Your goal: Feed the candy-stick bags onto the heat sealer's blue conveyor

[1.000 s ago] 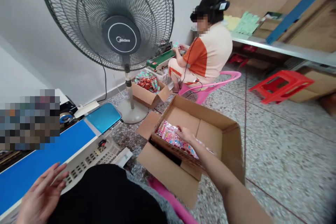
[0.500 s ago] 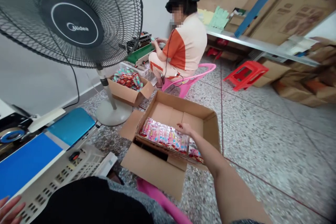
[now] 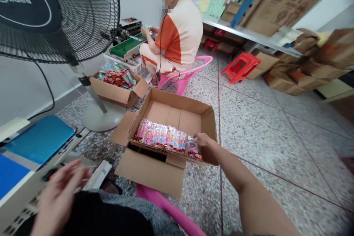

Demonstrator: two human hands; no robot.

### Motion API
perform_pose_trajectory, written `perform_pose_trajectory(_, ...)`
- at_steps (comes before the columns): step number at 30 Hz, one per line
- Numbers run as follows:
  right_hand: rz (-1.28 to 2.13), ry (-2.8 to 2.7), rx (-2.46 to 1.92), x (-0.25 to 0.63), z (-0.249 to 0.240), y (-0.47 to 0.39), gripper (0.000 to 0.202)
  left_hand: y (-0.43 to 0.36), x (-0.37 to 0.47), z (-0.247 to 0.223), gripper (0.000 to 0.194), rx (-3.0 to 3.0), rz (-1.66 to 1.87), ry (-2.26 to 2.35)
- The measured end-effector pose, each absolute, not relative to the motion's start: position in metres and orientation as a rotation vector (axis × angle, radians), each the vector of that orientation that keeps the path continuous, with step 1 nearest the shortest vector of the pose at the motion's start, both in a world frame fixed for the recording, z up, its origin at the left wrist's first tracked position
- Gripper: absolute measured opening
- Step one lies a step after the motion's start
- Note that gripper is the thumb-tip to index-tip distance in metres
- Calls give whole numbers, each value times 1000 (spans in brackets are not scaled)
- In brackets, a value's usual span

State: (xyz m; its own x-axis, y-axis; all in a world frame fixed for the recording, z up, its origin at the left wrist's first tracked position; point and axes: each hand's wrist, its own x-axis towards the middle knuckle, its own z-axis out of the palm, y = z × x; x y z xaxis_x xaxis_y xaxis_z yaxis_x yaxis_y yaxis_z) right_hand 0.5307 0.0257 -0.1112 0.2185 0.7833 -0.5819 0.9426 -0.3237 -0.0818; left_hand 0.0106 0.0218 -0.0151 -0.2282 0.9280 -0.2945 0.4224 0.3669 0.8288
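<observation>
My right hand (image 3: 203,139) is inside an open cardboard box (image 3: 155,171), at its right end. Its fingers are closed at the top edge of a small pink-and-red plastic packet (image 3: 193,150). To the left of this packet, a row of similar pink printed packets (image 3: 162,135) stands along the near wall of the box. My left hand (image 3: 62,191), slightly blurred, is raised over my lap beside the conveyor. Its fingers are apart, and I see nothing in them.
A blue conveyor belt (image 3: 38,138) lies at left, below a standing fan (image 3: 91,18). Ahead, a co-worker (image 3: 182,33) sits on a pink chair (image 3: 184,77) by a green conveyor (image 3: 128,46). Another box (image 3: 110,90) holds colourful packets. A red stool (image 3: 240,67) stands farther right.
My right hand has shifted from above the row to the packet at the box's right end. My left hand has risen into fuller view. The camera has turned right.
</observation>
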Motion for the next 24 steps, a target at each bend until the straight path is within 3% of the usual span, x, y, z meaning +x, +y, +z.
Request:
perform_pose_trajectory(3, -811, 1623, 2145, 521, -115, 13, 51, 37, 84, -36, 69, 1311, 541, 1402)
perform_pose_trajectory(6, -747, 1544, 2162, 512, -124, 2, 70, 46, 147, -60, 66, 1398, 364, 1268)
perform_pose_trajectory(14, -539, 1383, 2286, 505, -141, -6, 58, 50, 167, -116, 36, 1573, 404, 1398)
perform_pose_trajectory(24, -332, 1167, 2593, 461, -137, -19, 58, 36, 149, -149, 19, 1471, 330, 1670)
